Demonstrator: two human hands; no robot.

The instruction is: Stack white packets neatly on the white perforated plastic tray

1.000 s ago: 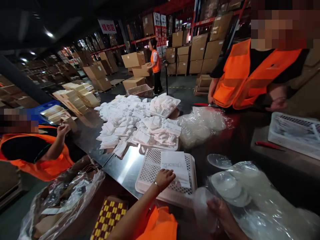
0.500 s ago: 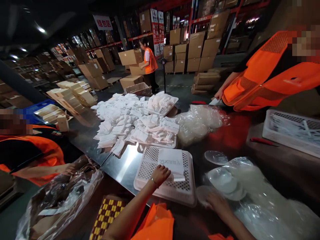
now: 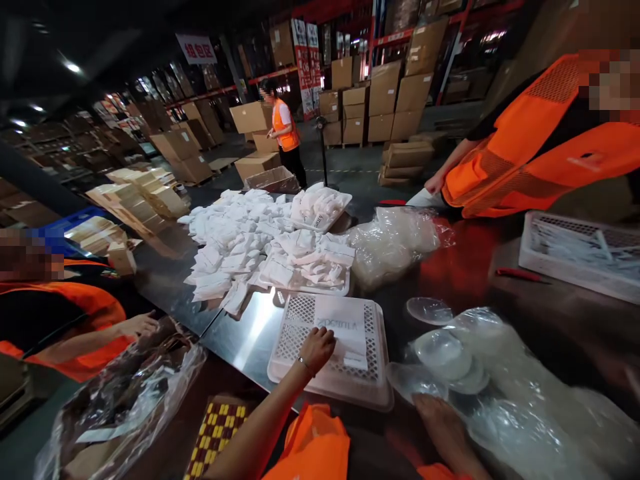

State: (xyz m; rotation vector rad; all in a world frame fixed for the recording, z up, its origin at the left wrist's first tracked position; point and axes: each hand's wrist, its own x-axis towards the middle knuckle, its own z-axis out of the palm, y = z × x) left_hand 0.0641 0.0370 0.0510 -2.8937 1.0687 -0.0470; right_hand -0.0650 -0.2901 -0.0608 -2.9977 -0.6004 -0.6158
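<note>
A flat white printed bag (image 3: 350, 328) lies on an upturned white plastic basket (image 3: 295, 363). My left hand (image 3: 317, 350) rests at the bag's left edge, with its fingers curled closed on it. To the right of the basket, my right hand (image 3: 440, 420) grips a clear round plastic disc (image 3: 416, 383) by its near edge. The disc is close to the basket's right side; the thumb is partly hidden. More clear discs (image 3: 445, 355) lie stacked at the mouth of a large clear plastic bag (image 3: 520, 380), and a single disc (image 3: 429, 311) lies farther back.
Behind the basket, filled white pouches (image 3: 235, 223) are heaped, some in a white tray (image 3: 330, 290). A red-handled tool (image 3: 523, 274) lies beside a white crate (image 3: 530, 257). Co-workers in orange vests stand at left and right. A plastic-lined box (image 3: 125, 407) is at left.
The clear disc in my right hand has come up toward the basket's right side. My left hand stays at the printed bag. The co-worker's hand at left has risen slightly.
</note>
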